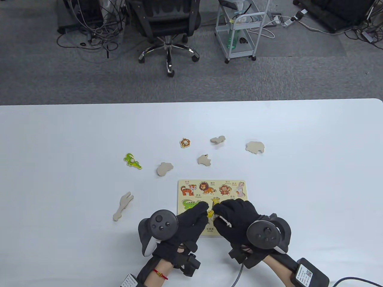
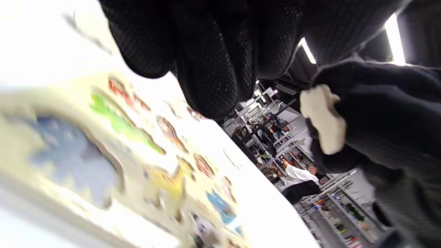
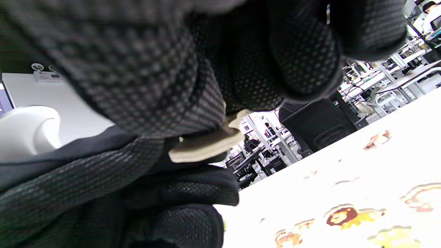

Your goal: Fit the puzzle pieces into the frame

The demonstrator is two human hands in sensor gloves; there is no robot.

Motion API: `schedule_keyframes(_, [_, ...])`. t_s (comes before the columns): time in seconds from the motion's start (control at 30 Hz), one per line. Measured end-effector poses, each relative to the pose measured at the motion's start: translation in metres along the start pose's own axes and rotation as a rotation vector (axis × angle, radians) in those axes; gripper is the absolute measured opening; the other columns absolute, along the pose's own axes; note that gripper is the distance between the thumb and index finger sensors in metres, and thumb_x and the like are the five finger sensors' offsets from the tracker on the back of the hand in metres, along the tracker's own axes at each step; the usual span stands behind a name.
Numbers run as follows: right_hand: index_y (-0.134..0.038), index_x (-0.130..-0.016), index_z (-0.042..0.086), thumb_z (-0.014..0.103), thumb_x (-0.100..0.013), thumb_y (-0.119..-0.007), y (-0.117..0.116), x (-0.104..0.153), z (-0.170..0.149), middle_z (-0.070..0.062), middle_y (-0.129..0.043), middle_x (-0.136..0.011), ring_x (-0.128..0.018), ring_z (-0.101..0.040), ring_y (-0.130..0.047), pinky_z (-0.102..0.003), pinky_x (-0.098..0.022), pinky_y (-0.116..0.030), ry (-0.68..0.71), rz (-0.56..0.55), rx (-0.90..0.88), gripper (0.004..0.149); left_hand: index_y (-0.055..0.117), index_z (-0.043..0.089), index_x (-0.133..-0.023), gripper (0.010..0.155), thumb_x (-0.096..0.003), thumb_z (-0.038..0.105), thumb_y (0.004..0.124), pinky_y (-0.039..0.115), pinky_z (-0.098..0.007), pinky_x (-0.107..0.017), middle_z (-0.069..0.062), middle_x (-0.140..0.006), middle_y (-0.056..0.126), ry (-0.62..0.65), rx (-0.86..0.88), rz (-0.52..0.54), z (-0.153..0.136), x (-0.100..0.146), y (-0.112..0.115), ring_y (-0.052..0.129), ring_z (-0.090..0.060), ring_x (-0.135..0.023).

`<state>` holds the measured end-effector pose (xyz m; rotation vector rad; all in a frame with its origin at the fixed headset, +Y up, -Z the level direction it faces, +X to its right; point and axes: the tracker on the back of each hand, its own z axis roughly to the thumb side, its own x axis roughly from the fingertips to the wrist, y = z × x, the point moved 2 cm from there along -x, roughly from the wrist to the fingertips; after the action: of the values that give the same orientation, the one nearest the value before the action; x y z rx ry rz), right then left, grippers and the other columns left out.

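Bright, even overhead light in the table view; sharp throughout, only faint soft shadows under the pieces on the white bench (image 1: pixel 59 179). Heavy blur in the left wrist view: puzzle frame (image 2: pixel 103 155) below the fingers (image 2: pixel 210 69) smeared, bench overexposed. Right wrist view softly unfocused, bench washed out beneath the fingers (image 3: pixel 303 51).

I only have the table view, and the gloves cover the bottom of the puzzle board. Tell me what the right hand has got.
Observer: In the right wrist view, the right hand pinches a thin, pale wooden puzzle piece, plain side showing.
Operator: Say whether it is seated in the puzzle board.
Observer: No. In the left wrist view the piece is up off the puzzle board, clear of its surface.
Operator: Report the left hand.
Observer: The left hand's fingers hang over the board and hold nothing there; the alligator slot beneath them is unfilled.
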<state>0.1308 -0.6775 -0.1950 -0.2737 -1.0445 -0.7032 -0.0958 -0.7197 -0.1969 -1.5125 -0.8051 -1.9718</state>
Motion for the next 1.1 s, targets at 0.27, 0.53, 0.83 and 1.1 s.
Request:
schedule_keyframes(0.27, [-0.098, -0.074, 0.010, 0.031, -0.033, -0.107, 0.011, -0.025, -0.030, -0.016, -0.099, -0.071, -0.050, -0.037, -0.098, -0.057, -0.046, -0.082, -0.043, 0.119, 0.184, 0.046, 0.072, 0.039, -0.102, 0.063, -0.0446, 0.065, 0.069, 0.067, -0.046, -0.074, -0.001, -0.112, 0.076, 0.091, -0.430, 0.046, 0.003, 0.001, -0.008, 0.087, -0.026, -0.098])
schedule_keyframes(0.53, [-0.098, -0.074, 0.012, 0.031, -0.034, -0.106, -0.009, -0.049, -0.062, -0.015, -0.099, -0.072, -0.051, -0.036, -0.098, -0.057, -0.047, -0.081, -0.113, 0.269, 0.338, 0.045, 0.064, 0.041, -0.106, 0.068, -0.0439, 0.069, 0.068, 0.055, -0.052, -0.077, -0.002, -0.118, 0.063, 0.063, -0.491, 0.012, -0.001, 0.001, -0.008, 0.069, -0.032, -0.109])
schedule_keyframes(0.83, [-0.097, -0.074, 0.013, 0.030, -0.034, -0.106, -0.022, -0.062, -0.092, -0.014, -0.099, -0.073, -0.053, -0.036, -0.098, -0.057, -0.049, -0.081, -0.183, 0.318, 0.409, 0.045, 0.063, 0.041, -0.107, 0.069, -0.0441, 0.068, 0.068, 0.051, -0.054, -0.077, -0.002, -0.120, 0.060, 0.063, -0.508, 0.002, 0.001, 0.001, -0.007, 0.065, -0.033, -0.110])
schedule_keyframes(1.1, [-0.098, -0.074, 0.014, 0.030, -0.034, -0.106, -0.040, -0.066, -0.113, -0.014, -0.100, -0.073, -0.053, -0.036, -0.099, -0.057, -0.049, -0.081, -0.262, 0.363, 0.436, 0.044, 0.062, 0.041, -0.108, 0.069, -0.0444, 0.068, 0.068, 0.051, -0.054, -0.077, -0.002, -0.120, 0.059, 0.063, -0.518, -0.009, 0.002, 0.002, -0.006, 0.065, -0.034, -0.111])
